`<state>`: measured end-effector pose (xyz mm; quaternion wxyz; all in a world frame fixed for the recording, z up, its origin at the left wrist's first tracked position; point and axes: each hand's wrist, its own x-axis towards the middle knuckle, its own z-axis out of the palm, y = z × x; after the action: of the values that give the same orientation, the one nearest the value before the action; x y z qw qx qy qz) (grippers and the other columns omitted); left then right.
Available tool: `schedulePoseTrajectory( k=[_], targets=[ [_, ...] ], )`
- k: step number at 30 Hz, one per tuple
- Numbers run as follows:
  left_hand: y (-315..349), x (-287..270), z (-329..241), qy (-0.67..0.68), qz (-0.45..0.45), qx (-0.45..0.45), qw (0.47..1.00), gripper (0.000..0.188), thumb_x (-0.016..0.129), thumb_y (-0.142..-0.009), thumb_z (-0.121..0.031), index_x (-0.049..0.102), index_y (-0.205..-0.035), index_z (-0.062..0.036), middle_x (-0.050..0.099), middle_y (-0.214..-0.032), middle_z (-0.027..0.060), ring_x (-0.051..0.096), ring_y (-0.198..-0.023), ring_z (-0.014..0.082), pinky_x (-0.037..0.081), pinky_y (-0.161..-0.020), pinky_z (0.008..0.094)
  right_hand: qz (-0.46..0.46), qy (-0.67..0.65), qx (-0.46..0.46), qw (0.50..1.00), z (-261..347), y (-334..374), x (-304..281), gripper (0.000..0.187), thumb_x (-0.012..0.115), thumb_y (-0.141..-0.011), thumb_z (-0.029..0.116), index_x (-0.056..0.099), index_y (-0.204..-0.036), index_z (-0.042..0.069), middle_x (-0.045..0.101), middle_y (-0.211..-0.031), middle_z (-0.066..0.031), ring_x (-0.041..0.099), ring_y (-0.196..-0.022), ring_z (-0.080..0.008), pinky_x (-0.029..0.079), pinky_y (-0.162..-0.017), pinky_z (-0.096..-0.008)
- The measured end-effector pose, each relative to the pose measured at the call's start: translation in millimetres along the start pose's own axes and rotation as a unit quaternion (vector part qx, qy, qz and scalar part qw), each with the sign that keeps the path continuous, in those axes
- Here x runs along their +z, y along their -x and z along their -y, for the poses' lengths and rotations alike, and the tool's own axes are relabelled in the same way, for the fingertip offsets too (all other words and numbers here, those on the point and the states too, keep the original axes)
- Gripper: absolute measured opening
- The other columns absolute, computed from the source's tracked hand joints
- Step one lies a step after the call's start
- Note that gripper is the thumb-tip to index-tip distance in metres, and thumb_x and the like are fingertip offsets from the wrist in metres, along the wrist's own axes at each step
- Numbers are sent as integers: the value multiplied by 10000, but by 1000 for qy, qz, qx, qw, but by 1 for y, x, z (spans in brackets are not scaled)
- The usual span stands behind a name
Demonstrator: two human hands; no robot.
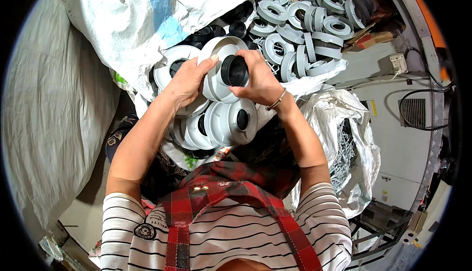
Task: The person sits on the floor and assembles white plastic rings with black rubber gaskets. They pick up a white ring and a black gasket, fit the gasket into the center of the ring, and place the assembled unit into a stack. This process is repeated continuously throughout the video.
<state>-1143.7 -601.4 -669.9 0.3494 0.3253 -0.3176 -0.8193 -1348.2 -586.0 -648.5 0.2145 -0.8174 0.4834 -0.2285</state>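
Note:
A light grey round plastic flange (210, 83) is tilted up in front of me, its rim pinched between the thumb and fingers of my left hand (189, 80). At the flange's centre sits a black ribbed rubber sleeve (235, 71), which my right hand (260, 78) grips from the right side. I cannot tell how deep the sleeve sits in the flange. Just below my hands lie several grey flanges with black centres (228, 123), stacked and overlapping. Another such flange (169, 57) lies behind my left hand.
Loose grey flanges (290, 13) are heaped at the far right on white sacking. Black rubber sleeves (204, 35) lie beneath the white woven sack (108, 20). A white bag (361, 165) of grey strips stands at right, beside a pale cabinet (403, 148) with cables.

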Motion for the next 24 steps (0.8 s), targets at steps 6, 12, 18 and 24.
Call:
schedulePoseTrajectory(
  k=[6,12,18,24],
  targets=[
    [3,-4,-1,-22,29,-8,999,380,589,-909,-301,526,-1147,-12,623,-1011,61,605,-856,119,520,-744,296,-73,6,-138,988,-13,6,11,719,795,-575,83,428,-1187,-6,501,-1120,-198,484,-1018,-373,407,-905,-418],
    [-1,0,8,-57,12,109,992,442,614,-898,-285,465,-1214,-15,574,-1098,49,530,-970,106,446,-853,279,77,-382,397,831,-6,-2,3,568,718,-773,424,568,-948,-95,624,-695,-106,582,-535,-128,467,-489,-230],
    [11,7,5,-194,-42,164,966,533,647,-868,-252,415,-1266,16,563,-1119,82,527,-995,132,431,-865,285,95,-558,354,744,-20,2,14,614,503,-914,491,525,-1016,-114,649,-828,-164,642,-618,-184,531,-518,-278],
    [19,-22,-6,-655,-215,366,625,689,689,-820,-197,324,-1353,41,430,-1343,239,432,-1239,356,362,-1014,397,-18,-89,227,970,-93,-40,17,571,654,-778,470,612,-1002,-54,654,-858,-193,651,-734,-248,524,-671,-314]
  ],
)
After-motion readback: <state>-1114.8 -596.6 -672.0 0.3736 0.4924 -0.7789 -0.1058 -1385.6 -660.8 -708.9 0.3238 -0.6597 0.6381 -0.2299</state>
